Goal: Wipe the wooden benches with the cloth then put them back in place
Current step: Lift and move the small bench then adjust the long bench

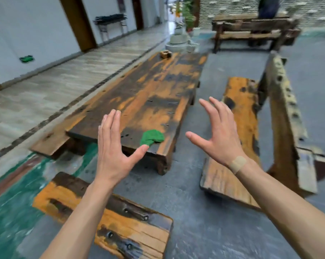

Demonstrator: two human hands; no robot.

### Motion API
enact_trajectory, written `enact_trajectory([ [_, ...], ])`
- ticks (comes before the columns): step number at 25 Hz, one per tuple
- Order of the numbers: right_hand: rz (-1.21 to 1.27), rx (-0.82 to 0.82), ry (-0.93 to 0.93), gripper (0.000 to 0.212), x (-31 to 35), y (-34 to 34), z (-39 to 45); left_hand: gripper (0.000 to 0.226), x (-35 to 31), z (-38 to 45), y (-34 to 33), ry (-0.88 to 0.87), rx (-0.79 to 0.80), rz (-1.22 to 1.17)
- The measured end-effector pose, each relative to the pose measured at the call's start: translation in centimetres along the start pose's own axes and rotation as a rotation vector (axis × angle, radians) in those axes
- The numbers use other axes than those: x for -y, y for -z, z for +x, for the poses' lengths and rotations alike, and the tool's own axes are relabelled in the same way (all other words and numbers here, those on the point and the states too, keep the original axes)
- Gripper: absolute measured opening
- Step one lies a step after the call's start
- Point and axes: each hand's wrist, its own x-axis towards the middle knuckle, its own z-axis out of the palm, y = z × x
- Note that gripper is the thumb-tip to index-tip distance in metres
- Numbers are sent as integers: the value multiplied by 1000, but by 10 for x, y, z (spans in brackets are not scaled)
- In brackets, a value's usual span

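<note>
Nearest, a short wooden bench [109, 217] lies under the left forearm. Left hand [113, 146] hovers empty, fingers together, thumb spread. Beyond it the green cloth [152, 137] lies bunched on the long table [150, 90]. Right hand [219, 135] hovers empty, fingers splayed, above a long bench [238, 113].

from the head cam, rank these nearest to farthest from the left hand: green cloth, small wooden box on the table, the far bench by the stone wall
Measured from the left hand:
1. Green cloth: on the table's near end, right beside the thumb.
2. Small wooden box: at the table's far end.
3. Far bench: across the floor by the stone wall, upper right.
</note>
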Motion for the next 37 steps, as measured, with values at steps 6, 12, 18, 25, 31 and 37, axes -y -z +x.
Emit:
enact_trajectory([
  [6, -73, -67, -120, 87, -95, 80, -34, 101, -86, 26, -88, -111, 84, -116],
  [12, -107, -56, -185, 87, -166, 130, -60, 101, -154, 33, -146, -130, 165, -178],
  [18, -80, -41, -231, 86, -205, 138, -66, 98, -174, 41, -178, -124, 195, -167],
  [25, -79, 20, -274, 86, -226, 105, -46, 96, -151, 54, -210, -95, 263, -158],
  [31, -104, 34, -298, 85, -245, 51, 13, 98, -90, 103, -251, -97, 272, -193],
  [37, -121, 26, -346, 85, -244, -6, 72, 99, -26, 158, -287, -102, 341, -242],
])
